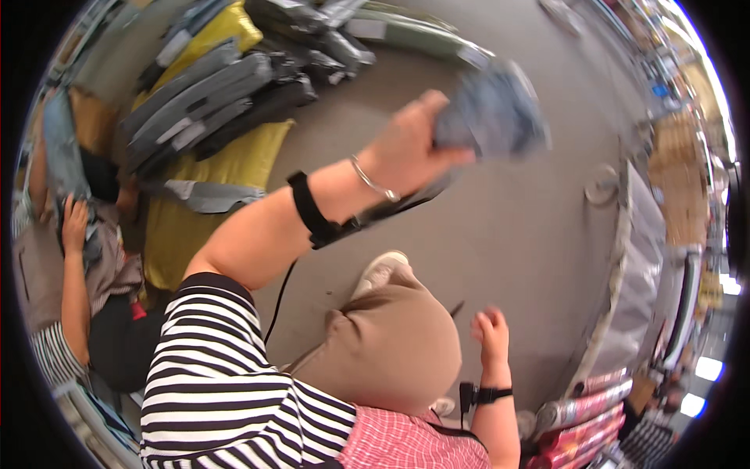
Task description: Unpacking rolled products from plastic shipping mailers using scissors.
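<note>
My left hand point(410, 139) is raised far out in front of me, gripping a blue-grey bundle point(492, 113) by its left side. Motion blurs the bundle, so I cannot tell whether it is cloth or a wrapped parcel. A silver bracelet and a black strap sit on that arm. My right hand point(490, 324) is lower, to the right of my bent knee, its fingers curled in with nothing visible in them. A black band with a small box circles the right wrist.
Grey and black plastic parcels point(195, 109) lie piled at the far left, with a yellow sack point(172, 234) nearer. Another person's hand point(75, 225) rests on a blue-grey item at left. Red rolled packages point(582, 422) lie at lower right, near a grey sheet point(617, 289).
</note>
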A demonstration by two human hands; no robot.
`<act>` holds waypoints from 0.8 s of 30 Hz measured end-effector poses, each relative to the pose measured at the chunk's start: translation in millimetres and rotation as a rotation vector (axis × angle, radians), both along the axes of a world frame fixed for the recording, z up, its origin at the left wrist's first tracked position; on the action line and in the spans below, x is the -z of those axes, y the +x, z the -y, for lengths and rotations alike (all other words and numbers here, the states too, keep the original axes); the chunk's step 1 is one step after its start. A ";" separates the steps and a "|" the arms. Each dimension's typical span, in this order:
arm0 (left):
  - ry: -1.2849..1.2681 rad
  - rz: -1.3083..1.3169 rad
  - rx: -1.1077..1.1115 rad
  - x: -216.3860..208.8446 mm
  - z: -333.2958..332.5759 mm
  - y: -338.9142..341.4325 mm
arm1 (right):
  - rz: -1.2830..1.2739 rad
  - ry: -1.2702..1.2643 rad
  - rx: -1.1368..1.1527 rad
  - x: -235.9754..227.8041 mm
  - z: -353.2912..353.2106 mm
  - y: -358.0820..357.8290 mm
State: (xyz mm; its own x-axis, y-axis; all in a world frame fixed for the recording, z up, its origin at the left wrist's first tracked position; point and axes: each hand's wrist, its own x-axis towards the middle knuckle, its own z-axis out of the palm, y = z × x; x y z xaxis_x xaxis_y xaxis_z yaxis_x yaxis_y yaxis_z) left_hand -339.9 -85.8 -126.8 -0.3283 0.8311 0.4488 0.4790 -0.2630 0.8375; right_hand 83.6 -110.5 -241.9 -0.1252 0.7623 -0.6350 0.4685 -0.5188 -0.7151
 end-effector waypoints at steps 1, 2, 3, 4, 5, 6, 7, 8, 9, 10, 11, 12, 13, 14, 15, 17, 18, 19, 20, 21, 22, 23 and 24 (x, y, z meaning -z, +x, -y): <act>-0.016 0.171 -0.032 -6.2 -7.3 3.4 | -0.015 0.149 -0.052 -7.2 -5.3 -12.5; -0.104 0.192 -0.005 -9.8 -17.7 7.5 | -0.011 0.300 -0.114 -13.4 -10.5 -25.6; -0.022 0.569 0.083 -10.3 -26.5 11.1 | -0.115 0.331 -0.103 -21.7 -15.1 -34.8; -0.007 0.968 0.120 -8.1 -33.5 14.8 | -0.231 0.358 -0.121 -31.6 -19.0 -40.0; -0.049 1.105 0.122 -3.1 -34.6 20.1 | -0.203 0.360 -0.080 -40.2 -23.2 -43.7; -0.042 1.098 0.144 2.9 -38.3 25.5 | -0.303 0.298 -0.153 -47.1 -27.7 -45.8; -0.076 1.210 0.104 9.3 -41.9 30.7 | -0.402 0.235 -0.228 -53.0 -29.5 -46.1; -0.100 1.318 0.063 15.5 -45.2 34.4 | -0.400 0.235 -0.223 -56.6 -29.7 -45.4; -0.110 1.318 0.057 21.3 -48.6 38.9 | -0.371 0.105 -0.314 -58.2 -28.4 -44.2; -0.173 1.295 0.043 26.7 -53.3 43.1 | -0.291 -0.051 -0.393 -58.7 -26.4 -41.3; -0.249 1.270 0.014 31.0 -58.5 44.3 | -0.362 -0.106 -0.403 -55.2 -23.5 -41.3; -0.231 1.259 0.027 35.6 -63.2 44.9 | -0.294 -0.175 -0.403 -51.3 -19.4 -40.2; -0.295 1.256 0.065 40.8 -68.8 46.3 | -0.389 -0.192 -0.345 -46.8 -17.6 -39.4; -0.370 1.258 0.106 47.6 -72.9 50.9 | -0.442 -0.227 -0.272 -43.3 -13.5 -37.6; -0.388 1.264 0.116 55.3 -76.9 53.7 | -0.437 -0.233 -0.252 -39.8 -12.1 -36.2; -0.291 1.139 0.408 74.8 -81.8 57.6 | -0.710 -0.395 -0.110 -31.2 -15.4 -38.3; -0.356 1.153 0.404 88.7 -76.7 65.5 | -0.702 -0.401 -0.072 -27.3 -16.4 -40.3; -0.607 1.249 0.514 103.6 -68.7 74.4 | -0.876 -0.539 -0.020 -21.3 -20.8 -45.5; -0.836 1.339 0.641 119.4 -63.4 86.3 | -1.057 -0.668 0.025 -13.8 -26.8 -51.5; -1.027 1.311 0.625 136.8 -54.5 104.0 | -0.943 -0.676 0.030 -3.9 -33.8 -60.5; -1.188 1.291 0.622 153.9 -42.5 121.6 | -0.835 -0.685 0.030 6.9 -39.5 -70.0; -1.177 1.316 0.610 170.2 -29.6 136.6 | -0.587 -0.550 0.085 16.5 -38.2 -77.2; -1.200 1.326 0.549 185.1 -20.7 146.4 | -0.543 -0.573 0.120 24.6 -37.6 -80.0</act>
State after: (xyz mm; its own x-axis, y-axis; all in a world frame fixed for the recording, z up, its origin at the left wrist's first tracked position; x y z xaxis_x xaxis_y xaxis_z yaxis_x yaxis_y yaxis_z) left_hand -193.6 -65.1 -311.9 0.4504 0.5899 -0.6703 -0.4773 0.7935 0.3776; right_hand 3.6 -72.8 -266.5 -0.4669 0.3635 -0.8061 0.0486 -0.8997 -0.4338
